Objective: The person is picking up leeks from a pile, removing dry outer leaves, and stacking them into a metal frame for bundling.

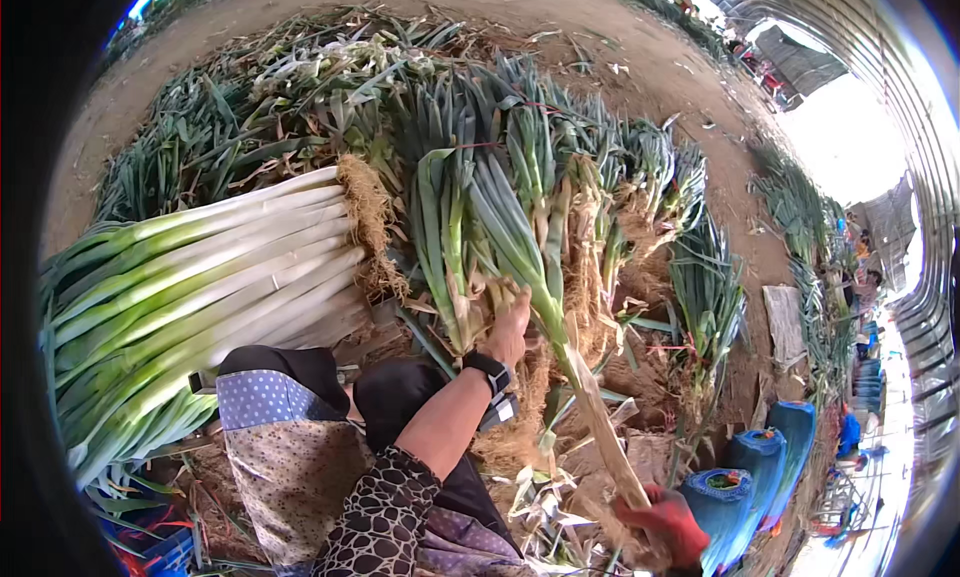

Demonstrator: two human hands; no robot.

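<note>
One long leek (pixel 551 310) slants above the near edge of the ground (pixel 718 157), its green leaves pointing to the far side and its pale, husky lower end toward the near right corner. The right hand (pixel 668 525), in a red glove, is wrapped round the leek's root end. The left hand (pixel 511 329) is bare, with a dark watch (pixel 489 371) at the wrist, and lies against the green part — its fingers are partly hidden, so I cannot tell whether they grip.

Toward the ground's left edge lies a row of clean leeks (pixel 255 242), white stems side by side, roots facing right. Untrimmed leeks (pixel 440 117) heap up beyond the hands, some tied with red string (pixel 482 145). Near the ground's right edge stand blue containers (pixel 757 469) — just beside the gloved hand — and farther off lies a flat board (pixel 785 325).
</note>
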